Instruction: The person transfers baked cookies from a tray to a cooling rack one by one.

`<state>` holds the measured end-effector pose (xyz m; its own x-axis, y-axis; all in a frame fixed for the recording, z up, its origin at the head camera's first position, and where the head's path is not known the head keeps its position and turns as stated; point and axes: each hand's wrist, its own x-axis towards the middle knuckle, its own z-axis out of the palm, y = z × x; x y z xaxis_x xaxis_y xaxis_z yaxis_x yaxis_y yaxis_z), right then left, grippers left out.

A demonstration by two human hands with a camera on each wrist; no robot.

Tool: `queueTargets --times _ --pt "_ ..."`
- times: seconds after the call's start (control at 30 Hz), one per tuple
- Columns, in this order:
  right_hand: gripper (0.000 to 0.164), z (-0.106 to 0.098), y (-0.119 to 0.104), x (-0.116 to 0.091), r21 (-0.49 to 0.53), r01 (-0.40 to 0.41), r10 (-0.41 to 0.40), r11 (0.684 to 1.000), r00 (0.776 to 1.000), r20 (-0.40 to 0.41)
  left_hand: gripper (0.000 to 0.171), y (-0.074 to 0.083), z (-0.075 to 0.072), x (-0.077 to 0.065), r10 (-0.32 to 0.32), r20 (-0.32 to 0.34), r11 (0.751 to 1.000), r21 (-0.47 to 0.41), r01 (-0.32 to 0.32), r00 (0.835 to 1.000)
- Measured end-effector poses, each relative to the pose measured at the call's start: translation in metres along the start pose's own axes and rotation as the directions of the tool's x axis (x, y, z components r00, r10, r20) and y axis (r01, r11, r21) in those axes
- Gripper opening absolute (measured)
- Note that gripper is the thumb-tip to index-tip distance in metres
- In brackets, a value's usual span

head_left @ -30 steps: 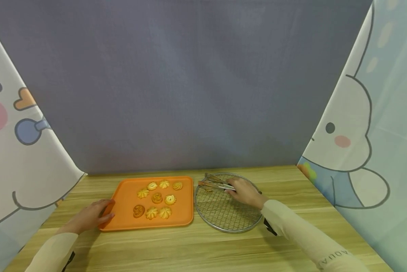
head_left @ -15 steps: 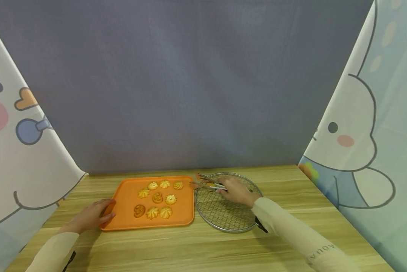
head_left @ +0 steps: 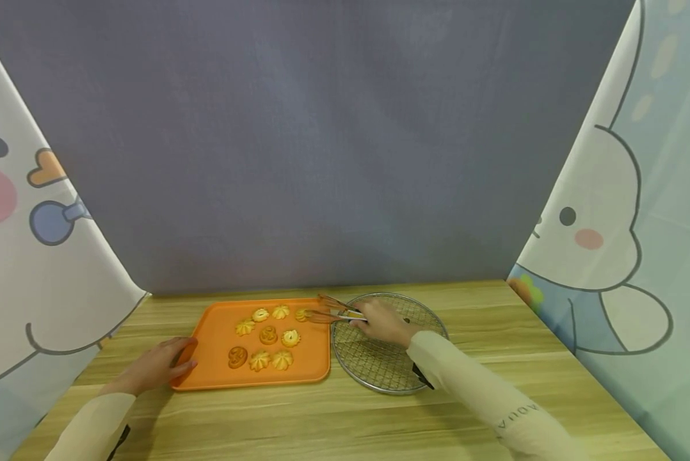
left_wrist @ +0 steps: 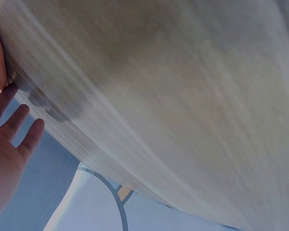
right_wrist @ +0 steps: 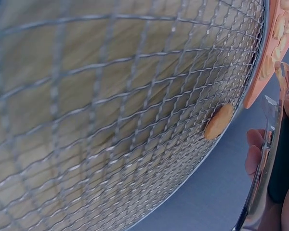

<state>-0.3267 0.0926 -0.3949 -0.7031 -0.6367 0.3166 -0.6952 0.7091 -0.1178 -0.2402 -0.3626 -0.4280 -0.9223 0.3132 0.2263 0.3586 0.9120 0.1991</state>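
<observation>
My right hand [head_left: 381, 320] grips a pair of metal tongs [right_wrist: 269, 178] with a dark handle part, above a round wire rack [head_left: 388, 365]. In the head view their spread tips reach left over the right rim of an orange tray [head_left: 207, 371], close to a swirl cookie [head_left: 301, 315]. Nothing shows between the tips. One round cookie [right_wrist: 219, 121] lies on the rack near its rim. Several golden cookies [head_left: 260, 360] of different shapes lie on the tray. My left hand [head_left: 155, 366] touches the tray's left rim, fingers mostly straight in the left wrist view.
Tray and rack stand side by side on a wood-grain table [head_left: 299, 422]. Behind the table hangs a grey cloth [head_left: 322, 160]. Printed cartoon panels [head_left: 598, 224] close off both sides.
My right hand and the tongs have moved left, from over the rack to over the tray's right rim. The rack cookie stays behind. My left hand keeps its place.
</observation>
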Motion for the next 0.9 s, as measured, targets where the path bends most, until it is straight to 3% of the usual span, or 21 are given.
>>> queueTargets --times 0.9 --pt "0.038 0.022 -0.014 0.025 -0.044 -0.003 0.006 0.999 0.999 0.050 0.046 0.000 0.000 0.000 0.012 -0.015 1.000 -0.003 -0.012 1.000"
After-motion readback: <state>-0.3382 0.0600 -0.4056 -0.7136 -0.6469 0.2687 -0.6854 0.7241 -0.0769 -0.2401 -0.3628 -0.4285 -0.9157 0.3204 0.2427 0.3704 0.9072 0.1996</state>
